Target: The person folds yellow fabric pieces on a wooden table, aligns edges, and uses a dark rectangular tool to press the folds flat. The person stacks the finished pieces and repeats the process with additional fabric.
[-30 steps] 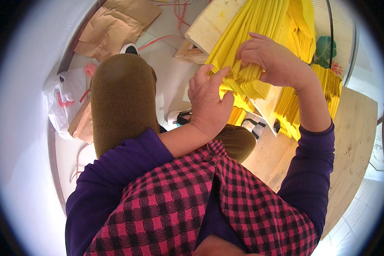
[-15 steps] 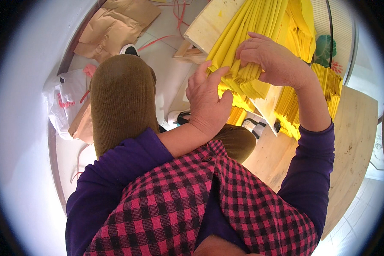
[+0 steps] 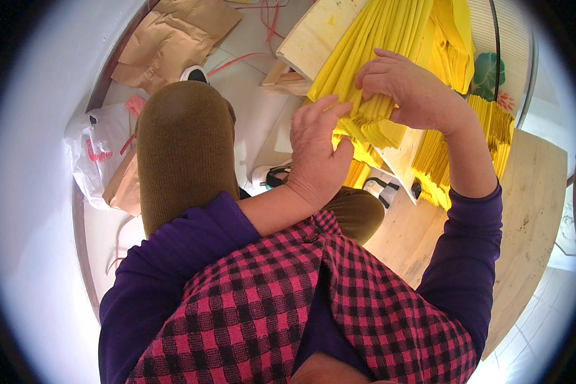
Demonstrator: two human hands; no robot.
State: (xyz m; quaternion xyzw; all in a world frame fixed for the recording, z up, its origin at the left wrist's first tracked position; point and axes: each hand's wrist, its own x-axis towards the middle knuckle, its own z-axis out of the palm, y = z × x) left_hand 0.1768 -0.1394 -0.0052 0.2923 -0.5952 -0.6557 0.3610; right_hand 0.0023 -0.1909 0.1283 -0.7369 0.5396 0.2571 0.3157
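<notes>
Long yellow sheets point(image 3: 381, 38), folded into narrow pleats and fanned out, lie on a wooden board point(image 3: 313, 41); whether they are paper or cloth I cannot tell. My right hand point(image 3: 422, 93) reaches over them from the right, its bent fingers closed on the pleats near their close end. My left hand point(image 3: 317, 150) is at the left edge of that end, fingers apart and slightly bent, with nothing seen between them. Its fingertips are a little blurred and overlap the yellow edge. Bunched, layered ends of the sheets show between the two hands.
More folded yellow bundles point(image 3: 435, 169) stand below and right of the board, beside a curved wooden surface point(image 3: 525, 205). At left are brown paper point(image 3: 173, 38), a white plastic bag point(image 3: 99, 150) and my raised knee point(image 3: 185, 141). A black cord point(image 3: 496, 51) hangs at upper right.
My left hand has shifted slightly right, its fingers moving along the left edge of the yellow pleats. My right hand has stayed almost in place.
</notes>
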